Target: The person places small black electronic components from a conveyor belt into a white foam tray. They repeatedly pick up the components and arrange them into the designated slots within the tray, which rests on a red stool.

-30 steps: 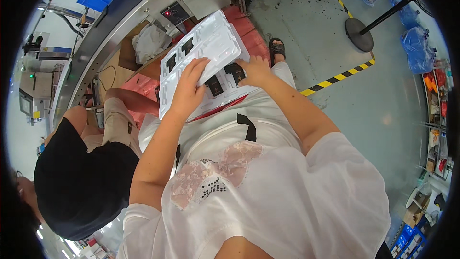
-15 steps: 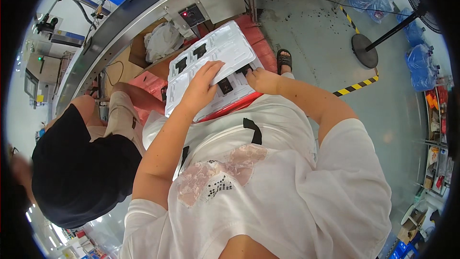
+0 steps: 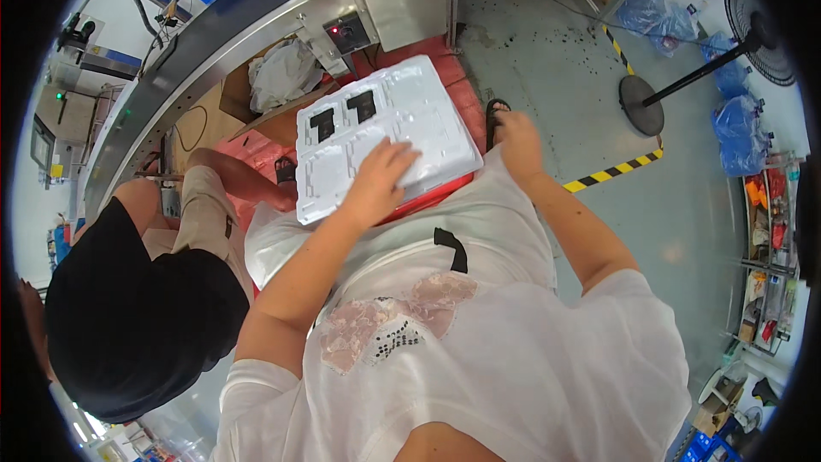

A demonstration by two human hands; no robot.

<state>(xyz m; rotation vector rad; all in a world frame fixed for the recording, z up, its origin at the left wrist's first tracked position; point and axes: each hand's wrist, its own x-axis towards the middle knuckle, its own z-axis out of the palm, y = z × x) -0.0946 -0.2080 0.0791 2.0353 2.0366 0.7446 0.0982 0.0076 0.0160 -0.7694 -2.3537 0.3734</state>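
Observation:
A stack of white moulded plastic trays (image 3: pixel 321 192) rests in front of me over a red surface. Two black parts (image 3: pixel 361 106) sit in compartments at the far left of the top tray; its other compartments in sight hold nothing. My left hand (image 3: pixel 379 181) lies open, fingers spread, on the near middle of the tray. Off the tray's right edge, my right hand (image 3: pixel 519 144) is raised beside a black sandal (image 3: pixel 493 120), its fingers drawn together. Whatever it may hold cannot be made out.
A metal machine frame with a grey control box (image 3: pixel 346 32) stands beyond the trays. A person in a black top (image 3: pixel 137 316) sits close on my left. A fan on a round base (image 3: pixel 641 105), striped floor tape (image 3: pixel 611 173) and shelves (image 3: pixel 770 265) are to the right.
The tray corner that my left hand held up is down, covering the black parts beneath. My right hand has left the trays and moved right. My left hand has flattened onto the tray.

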